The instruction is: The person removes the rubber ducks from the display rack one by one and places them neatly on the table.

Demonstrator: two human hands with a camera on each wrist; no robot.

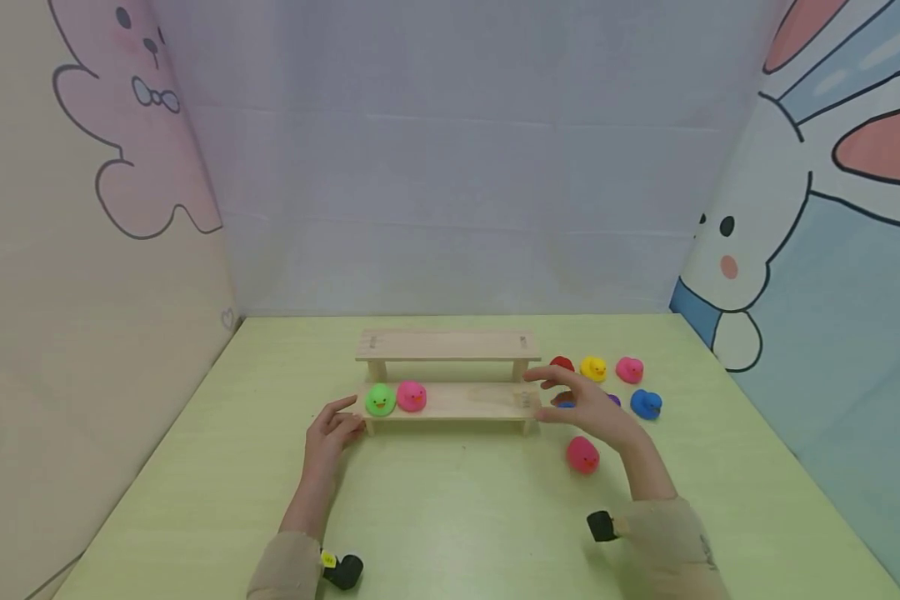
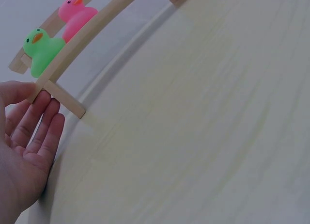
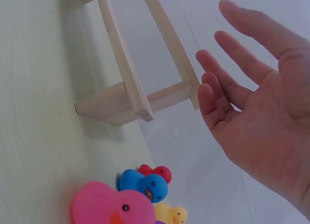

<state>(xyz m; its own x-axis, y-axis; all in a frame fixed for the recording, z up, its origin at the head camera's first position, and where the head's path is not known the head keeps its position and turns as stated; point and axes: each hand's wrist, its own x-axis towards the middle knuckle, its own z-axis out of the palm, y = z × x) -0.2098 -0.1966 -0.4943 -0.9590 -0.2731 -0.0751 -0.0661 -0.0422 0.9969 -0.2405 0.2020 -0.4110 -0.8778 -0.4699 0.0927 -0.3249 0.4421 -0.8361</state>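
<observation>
A two-tier wooden shelf (image 1: 461,401) stands on the table, with a green rubber duck (image 1: 380,400) and a pink rubber duck (image 1: 412,397) side by side on the left of its lower step. At that step's left end, my left hand (image 2: 29,136) pinches the board, thumb at the top edge and fingertips underneath. My right hand (image 1: 588,408) is raised just off the shelf's right end, holding nothing. Its fingers (image 3: 237,54) are spread and slightly bent in the right wrist view. A loose pink duck (image 1: 582,455) lies on the table below this hand.
Right of the shelf sit more rubber ducks: a yellow duck (image 1: 593,368), another pink duck (image 1: 630,370), a blue duck (image 1: 647,404) and a red duck (image 1: 562,363). My right hand partly hides others. Printed walls (image 1: 832,350) close off the table's sides.
</observation>
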